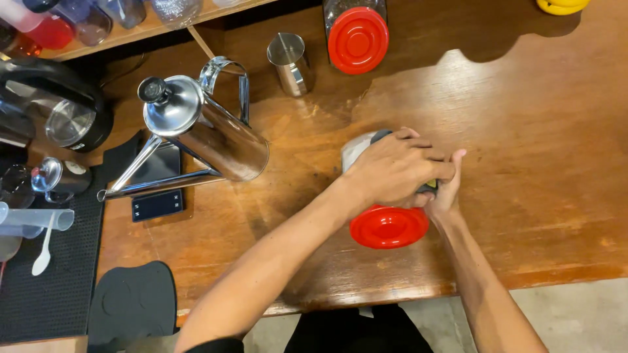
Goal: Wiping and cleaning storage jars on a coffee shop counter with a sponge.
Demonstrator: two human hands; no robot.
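Red-lidded jar (387,225) lies tipped on the wooden desk (536,163), lid toward me, its long axis running away from my body. My left hand (392,168) clamps over its body from above; my right hand (446,189) grips its right side.

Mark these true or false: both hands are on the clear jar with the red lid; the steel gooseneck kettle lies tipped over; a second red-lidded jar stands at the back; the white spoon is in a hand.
1. Left hand and right hand are both on the clear jar with the red lid: true.
2. The steel gooseneck kettle lies tipped over: false, it stands upright on a black scale.
3. A second red-lidded jar stands at the back: true.
4. The white spoon is in a hand: false, it lies on the black mat.
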